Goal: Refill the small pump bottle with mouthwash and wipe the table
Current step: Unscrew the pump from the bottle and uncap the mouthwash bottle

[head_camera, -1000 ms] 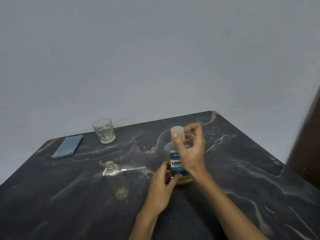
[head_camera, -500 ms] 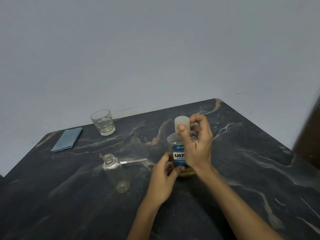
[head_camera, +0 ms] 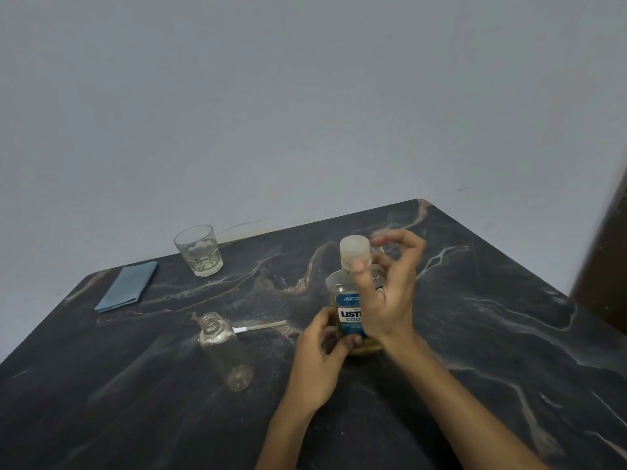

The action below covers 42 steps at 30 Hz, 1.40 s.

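Dark marble-patterned table [head_camera: 475, 334] is stretching out before me, with a plain grey wall [head_camera: 305, 96] rising behind it. I am gripping the lower part of the mouthwash bottle [head_camera: 347, 308] with my left hand [head_camera: 319, 364], fingers curled round its base, while the bottle is standing upright on the table. My right hand [head_camera: 386, 300] is reaching over its shoulder, thumb pressing on the pale cap [head_camera: 354, 251] and the other fingers curling round behind it, so the cap is sitting pinched on the neck. Yellowish liquid is showing at the bottle's bottom, below the blue label.

To the left, well apart from my hands, the small clear bottle [head_camera: 225, 351] is standing with its neck open. Its pump tube [head_camera: 259, 327] is lying flat on the table just behind it. Farther back, 1 glass tumbler [head_camera: 198, 250] is standing near the table's far edge, and 1 folded blue cloth [head_camera: 127, 290] is lying to its left.
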Each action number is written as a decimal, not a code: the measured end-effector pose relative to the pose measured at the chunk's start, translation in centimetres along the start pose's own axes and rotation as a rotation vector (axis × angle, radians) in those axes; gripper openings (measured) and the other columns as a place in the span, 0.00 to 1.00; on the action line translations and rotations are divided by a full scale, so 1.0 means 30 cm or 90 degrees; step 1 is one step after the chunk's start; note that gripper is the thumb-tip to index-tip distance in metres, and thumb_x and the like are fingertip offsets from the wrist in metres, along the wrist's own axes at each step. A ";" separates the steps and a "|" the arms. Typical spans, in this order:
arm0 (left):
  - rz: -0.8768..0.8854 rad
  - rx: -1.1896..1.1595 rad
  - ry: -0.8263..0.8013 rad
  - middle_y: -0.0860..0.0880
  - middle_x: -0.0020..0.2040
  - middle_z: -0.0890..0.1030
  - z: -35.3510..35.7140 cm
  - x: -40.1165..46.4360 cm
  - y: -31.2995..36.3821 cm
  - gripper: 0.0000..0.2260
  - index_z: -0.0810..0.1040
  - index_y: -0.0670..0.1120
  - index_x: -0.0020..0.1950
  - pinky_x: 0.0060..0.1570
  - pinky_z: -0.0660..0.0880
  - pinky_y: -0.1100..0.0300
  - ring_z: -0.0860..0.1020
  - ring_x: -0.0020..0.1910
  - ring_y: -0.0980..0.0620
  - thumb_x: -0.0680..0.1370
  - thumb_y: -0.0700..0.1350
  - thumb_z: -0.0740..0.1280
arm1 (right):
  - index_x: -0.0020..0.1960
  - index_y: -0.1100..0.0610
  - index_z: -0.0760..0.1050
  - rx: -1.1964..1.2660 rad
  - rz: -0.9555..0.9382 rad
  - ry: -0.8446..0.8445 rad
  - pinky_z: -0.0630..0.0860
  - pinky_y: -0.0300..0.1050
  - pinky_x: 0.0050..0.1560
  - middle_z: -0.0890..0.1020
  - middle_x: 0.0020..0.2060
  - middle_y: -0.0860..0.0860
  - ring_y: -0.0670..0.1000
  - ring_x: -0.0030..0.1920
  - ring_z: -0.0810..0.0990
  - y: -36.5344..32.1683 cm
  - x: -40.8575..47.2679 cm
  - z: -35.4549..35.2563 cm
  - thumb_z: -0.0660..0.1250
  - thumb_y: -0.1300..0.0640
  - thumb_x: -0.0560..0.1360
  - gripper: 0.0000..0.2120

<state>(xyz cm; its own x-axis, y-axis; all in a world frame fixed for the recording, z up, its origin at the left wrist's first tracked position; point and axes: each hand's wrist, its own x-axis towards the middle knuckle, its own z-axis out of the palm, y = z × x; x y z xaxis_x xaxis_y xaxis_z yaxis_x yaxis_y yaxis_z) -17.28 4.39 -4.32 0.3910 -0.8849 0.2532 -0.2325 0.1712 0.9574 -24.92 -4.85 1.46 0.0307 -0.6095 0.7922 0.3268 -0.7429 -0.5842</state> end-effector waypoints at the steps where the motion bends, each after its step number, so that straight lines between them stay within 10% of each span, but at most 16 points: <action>1: 0.002 -0.001 -0.001 0.47 0.54 0.82 0.000 -0.001 0.001 0.13 0.75 0.49 0.57 0.55 0.77 0.54 0.80 0.56 0.50 0.75 0.37 0.69 | 0.56 0.47 0.59 -0.009 -0.009 0.001 0.77 0.43 0.38 0.67 0.51 0.48 0.43 0.48 0.74 0.001 -0.002 0.001 0.65 0.43 0.72 0.19; 10: 0.005 -0.007 0.006 0.47 0.54 0.82 0.001 0.000 0.012 0.14 0.75 0.48 0.57 0.55 0.77 0.54 0.81 0.55 0.50 0.75 0.35 0.69 | 0.56 0.58 0.74 -0.076 -0.014 -0.010 0.72 0.29 0.43 0.68 0.51 0.50 0.38 0.48 0.73 0.017 -0.002 -0.001 0.54 0.40 0.77 0.24; 25: 0.013 0.004 0.003 0.53 0.51 0.83 0.002 -0.005 0.020 0.12 0.75 0.48 0.55 0.52 0.78 0.58 0.81 0.52 0.53 0.75 0.36 0.69 | 0.64 0.45 0.61 -0.019 0.009 0.007 0.73 0.33 0.38 0.74 0.47 0.36 0.43 0.42 0.78 0.015 -0.006 -0.001 0.67 0.47 0.72 0.24; 35: 0.007 -0.024 0.003 0.51 0.53 0.83 0.003 -0.003 0.020 0.14 0.75 0.47 0.57 0.53 0.78 0.59 0.81 0.55 0.53 0.75 0.35 0.68 | 0.62 0.37 0.62 0.036 0.050 -0.019 0.79 0.55 0.41 0.80 0.48 0.52 0.53 0.45 0.81 -0.004 0.001 -0.001 0.59 0.45 0.77 0.15; 42: 0.009 -0.029 0.005 0.51 0.54 0.83 0.003 -0.004 0.019 0.14 0.75 0.47 0.57 0.53 0.77 0.60 0.81 0.55 0.53 0.74 0.35 0.69 | 0.61 0.34 0.63 0.054 0.059 -0.026 0.78 0.47 0.47 0.79 0.51 0.57 0.52 0.51 0.80 -0.022 0.009 -0.005 0.60 0.47 0.77 0.15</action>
<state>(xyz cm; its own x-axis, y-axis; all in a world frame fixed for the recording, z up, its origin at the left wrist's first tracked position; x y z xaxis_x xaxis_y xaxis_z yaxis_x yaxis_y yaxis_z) -17.53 4.56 -3.83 0.3949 -0.8787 0.2681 -0.1981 0.2035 0.9588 -25.27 -4.56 2.04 0.1016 -0.6615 0.7430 0.3999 -0.6567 -0.6394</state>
